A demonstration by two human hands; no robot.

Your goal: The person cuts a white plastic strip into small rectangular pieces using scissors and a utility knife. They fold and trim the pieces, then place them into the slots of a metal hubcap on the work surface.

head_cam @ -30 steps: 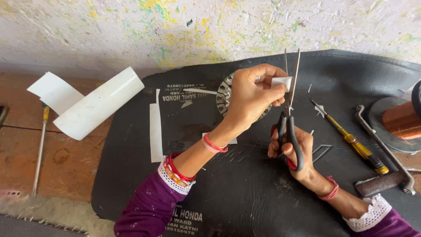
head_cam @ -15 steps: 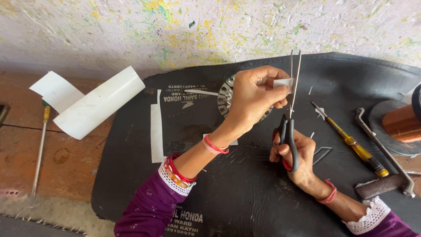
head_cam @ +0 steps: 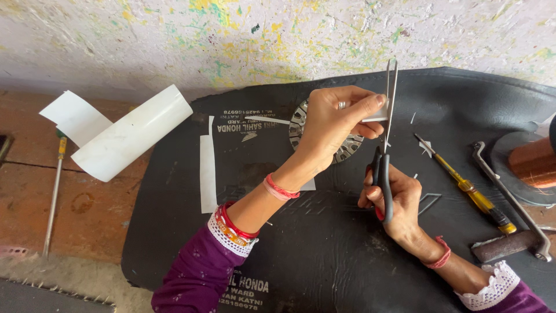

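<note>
Pinching a small white paper strip [head_cam: 375, 117] between thumb and fingers, the left hand [head_cam: 333, 124] holds it against the nearly closed blades of the scissors [head_cam: 386, 139], as half a second earlier. The right hand [head_cam: 398, 200] remains curled through the black handles above the black mat [head_cam: 174, 232]. A yellow-handled screwdriver [head_cam: 463, 185] lies right; no containers appear.

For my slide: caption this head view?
Left hand holds a small white strip between scissors in right hand.
</note>
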